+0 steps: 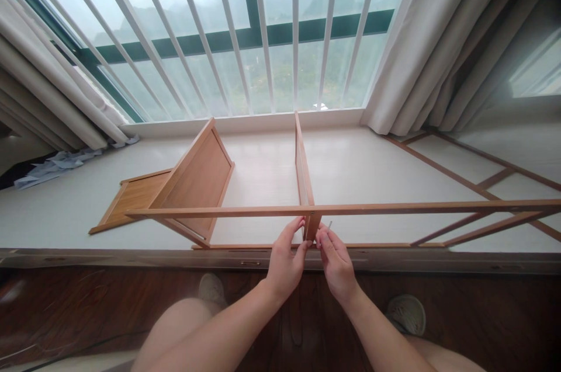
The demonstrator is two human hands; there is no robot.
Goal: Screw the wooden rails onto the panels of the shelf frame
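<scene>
A light-brown wooden shelf frame lies on its side on the white window ledge, with a long upper rail [394,208] running across the view. A middle board [302,164] stands upright between the rails. My left hand [284,261] pinches the near end of this board, thumb in front and fingers on its left side. Close on its right, my right hand [337,264] is closed on a thin metal rod [329,225], whose tip sticks up above the fingers. The rest of the rod is hidden in the hand. Left of them stands a wider end panel [197,176].
A separate wooden panel [131,200] lies on the white ledge [56,214] at the left. Another slatted wooden frame [442,170] lies at the right, partly under the curtain [421,39]. Behind is a barred window [293,68]. My shoes stand on the dark wooden floor [298,325].
</scene>
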